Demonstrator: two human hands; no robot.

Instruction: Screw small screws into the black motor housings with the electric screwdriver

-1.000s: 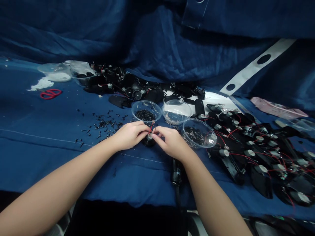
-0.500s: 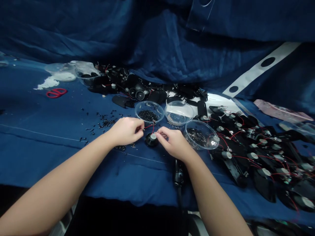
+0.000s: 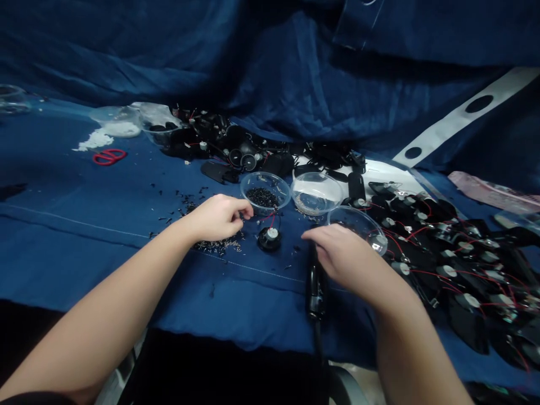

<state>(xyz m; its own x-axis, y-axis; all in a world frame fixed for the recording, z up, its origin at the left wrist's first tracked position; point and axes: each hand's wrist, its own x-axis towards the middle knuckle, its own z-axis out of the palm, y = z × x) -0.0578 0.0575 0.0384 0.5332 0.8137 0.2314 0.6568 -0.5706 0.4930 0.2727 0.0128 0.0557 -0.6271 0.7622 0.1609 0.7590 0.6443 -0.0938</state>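
Note:
A small round black part with a pale motor (image 3: 273, 233) and thin red wires lies on the blue cloth between my hands, touched by neither. Left of it is my left hand (image 3: 219, 218), its fingers curled in; whatever they may hold is hidden. My right hand (image 3: 343, 252) hovers with fingers stretched leftward over the upper end of a black cylindrical corded tool (image 3: 316, 289), which looks like an electric screwdriver. I cannot see a grip on it. Loose screws (image 3: 219, 244) are scattered beneath and beside my left hand.
Clear bowls hold black screws (image 3: 262, 197) and small silvery pieces (image 3: 312, 203); another bowl (image 3: 379, 243) is partly behind my right hand. Wired black parts (image 3: 464, 247) crowd the right side. More black parts (image 3: 248, 152) line the back. Red scissors (image 3: 109, 157) lie at left.
Both hands have left the wired part, which stays on the cloth. My right hand has moved right and opened, over the black tool. My left hand has let go of the wire.

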